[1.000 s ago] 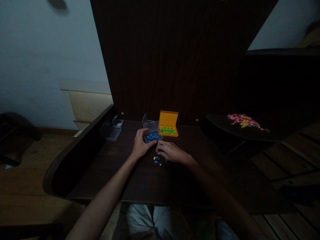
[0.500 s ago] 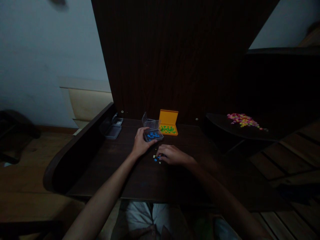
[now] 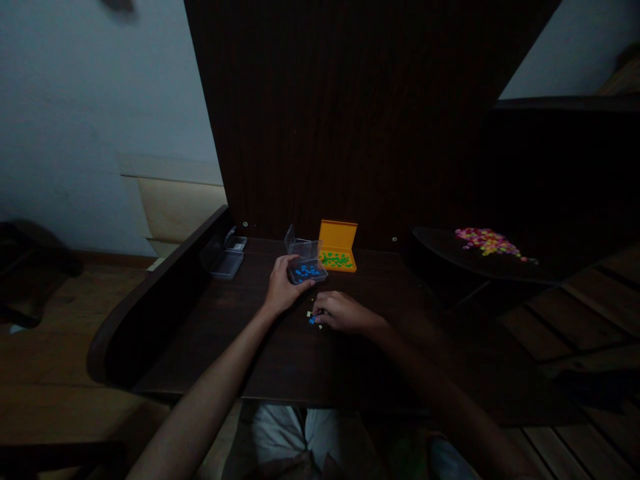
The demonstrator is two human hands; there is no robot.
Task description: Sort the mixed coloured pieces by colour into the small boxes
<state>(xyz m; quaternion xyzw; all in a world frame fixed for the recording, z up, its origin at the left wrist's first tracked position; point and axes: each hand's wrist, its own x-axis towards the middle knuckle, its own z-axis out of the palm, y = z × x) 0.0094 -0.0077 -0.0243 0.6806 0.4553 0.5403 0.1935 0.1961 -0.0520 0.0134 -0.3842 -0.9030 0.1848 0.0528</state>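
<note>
A person in pale trousers sits at a dark wooden desk in dim light, bare forearms stretched over the top and both hands at work among small coloured pieces. The left hand clasps a clear box, its thumb along the near edge and its fingers around the left side. Blue pieces lie scattered across the floor of the box, whose transparent lid stands open at the back.

Nearer the person, the right hand hovers low or rests on the desk, fingers curled and bunched together; whether they pinch a piece cannot be told. Right by its fingertips lies a loose blue piece, with a pale yellow piece just beyond it and a smaller pale piece on the near side.

Behind the clear box and slightly to its right, an orange box sits with its lid raised, green pieces spread over its base. To the left, well apart from the hands, a second clear container lies open beside the desk's raised side panel.

At right, a heap of pink, yellow and purple pieces covers part of a dark curved shelf. A tall dark panel rises behind the desk, beside a pale wall.
</note>
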